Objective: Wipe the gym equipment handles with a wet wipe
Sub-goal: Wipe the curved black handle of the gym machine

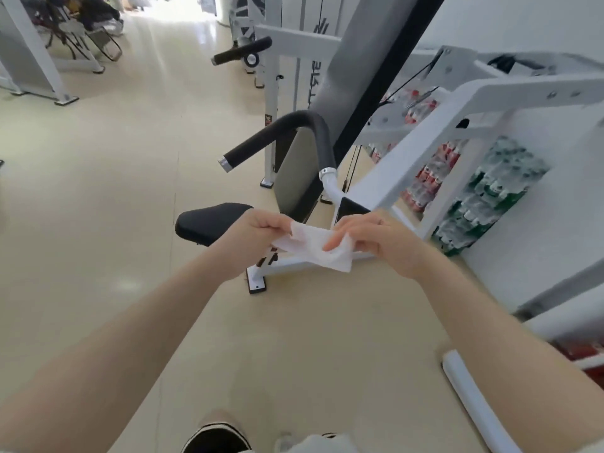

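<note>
While holding the wet wipe (318, 248) out in front, near the seat (209, 220), pinch one end with the left hand (258, 232) and the other with the right hand (376, 238). Spread flat first. Then reach far to the black handle (277, 135), wrap round it and rub from the silver tip up the bend.

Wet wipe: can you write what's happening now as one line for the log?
stage: preparing wipe | left hand: pinches wet wipe | right hand: pinches wet wipe | black handle: untouched
</note>
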Demonstrator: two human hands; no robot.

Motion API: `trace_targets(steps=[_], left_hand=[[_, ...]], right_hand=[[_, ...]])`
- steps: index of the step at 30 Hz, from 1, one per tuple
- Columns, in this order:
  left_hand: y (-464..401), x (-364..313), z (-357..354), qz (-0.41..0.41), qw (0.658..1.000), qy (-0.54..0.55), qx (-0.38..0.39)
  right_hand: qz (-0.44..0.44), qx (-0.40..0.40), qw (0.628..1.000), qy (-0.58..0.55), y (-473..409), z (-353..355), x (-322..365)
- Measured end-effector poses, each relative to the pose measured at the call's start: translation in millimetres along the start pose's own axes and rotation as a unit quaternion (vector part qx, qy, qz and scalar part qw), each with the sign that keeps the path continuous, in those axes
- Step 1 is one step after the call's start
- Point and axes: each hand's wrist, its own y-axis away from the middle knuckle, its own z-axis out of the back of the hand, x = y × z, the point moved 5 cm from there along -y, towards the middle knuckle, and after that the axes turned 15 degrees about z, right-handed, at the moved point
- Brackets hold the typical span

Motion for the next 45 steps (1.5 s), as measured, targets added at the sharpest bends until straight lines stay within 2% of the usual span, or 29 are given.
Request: trace_targets(steps=[2,3,5,7,9,11,14,16,18,19,20,21,24,26,27,29,30,32,34,37,41,43,45], left_hand=[[-30.6,-16.4,13.7,-0.034,0.999,-0.019,0.033],[-44.0,-27.4,20.4,-0.059,0.997,-0.023,0.054],[-69.6,-49.0,31.7,-0.106,0.987,-0.049,0.106],[-91.6,-70.7,37.5,-0.165,0.967,-0.102,0.167],[-114.3,-93.9,40.1,-0.201,0.947,-0.137,0.209],[-140.5,-116.2,40.6,-0.251,0.925,-0.192,0.213],[-175.4,-138.5,49.5,-0.324,0.872,-0.333,0.151],[-195.1,-146.7,56.8,-0.352,0.852,-0.361,0.141],[-208.6,-150.6,58.8,-0.370,0.824,-0.403,0.149],[-214.1,-150.1,58.3,-0.373,0.807,-0.430,0.159],[-218.8,-148.5,57.3,-0.376,0.789,-0.456,0.169],[-222.0,-146.7,56.5,-0.385,0.771,-0.476,0.174],[-227.7,-144.8,55.0,-0.426,0.747,-0.487,0.156],[-231.5,-145.1,53.4,-0.432,0.750,-0.482,0.137],[-233.4,-145.2,52.8,-0.430,0.754,-0.479,0.131],[-236.3,-145.0,52.6,-0.426,0.764,-0.468,0.125],[-237.5,-144.6,52.9,-0.426,0.768,-0.462,0.125],[-239.8,-143.6,53.6,-0.427,0.773,-0.452,0.129],[-241.6,-143.7,54.6,-0.430,0.779,-0.438,0.129],[-242.7,-142.5,54.5,-0.429,0.786,-0.429,0.120],[-243.0,-140.2,53.8,-0.428,0.786,-0.431,0.115],[-243.6,-140.1,54.2,-0.426,0.786,-0.431,0.121],[-245.5,-141.6,53.7,-0.422,0.784,-0.437,0.131]], right_hand=[[-0.038,-0.028,0.996,0.069,-27.1,7.2,6.9],[-0.062,-0.054,0.994,0.067,-36.5,9.9,10.0],[-0.069,-0.115,0.984,0.116,-46.8,12.4,19.2],[-0.059,-0.190,0.955,0.220,-52.4,14.6,35.7],[-0.053,-0.300,0.913,0.273,-61.6,22.4,50.5],[-0.056,-0.407,0.874,0.261,-77.1,34.9,54.0],[-0.088,-0.516,0.832,0.182,-97.4,52.4,40.9],[-0.104,-0.577,0.771,0.250,-101.3,60.2,43.4],[-0.096,-0.612,0.664,0.418,-103.6,54.0,60.8],[-0.095,-0.600,0.624,0.492,-109.7,45.5,65.6],[-0.106,-0.567,0.616,0.537,-118.8,35.8,62.6],[-0.134,-0.519,0.642,0.549,-130.2,25.0,50.1],[-0.236,-0.366,0.770,0.466,-160.7,-12.9,-3.4],[-0.254,-0.326,0.794,0.446,-166.0,-22.4,-12.8],[-0.245,-0.343,0.794,0.437,-164.4,-19.9,-7.2],[-0.203,-0.417,0.784,0.412,-158.3,-5.9,3.3],[-0.200,-0.428,0.781,0.408,-157.4,1.9,3.5],[-0.248,-0.389,0.772,0.437,-166.1,11.3,-4.3],[-0.284,-0.349,0.745,0.494,-179.6,16.5,-14.7],[-0.282,-0.353,0.713,0.537,-193.3,22.0,-20.4],[-0.268,-0.330,0.626,0.654,-181.9,11.3,-15.0],[-0.329,-0.294,0.629,0.640,-170.2,0.9,-22.4],[-0.340,-0.319,0.634,0.617,-170.7,3.7,-24.8]])
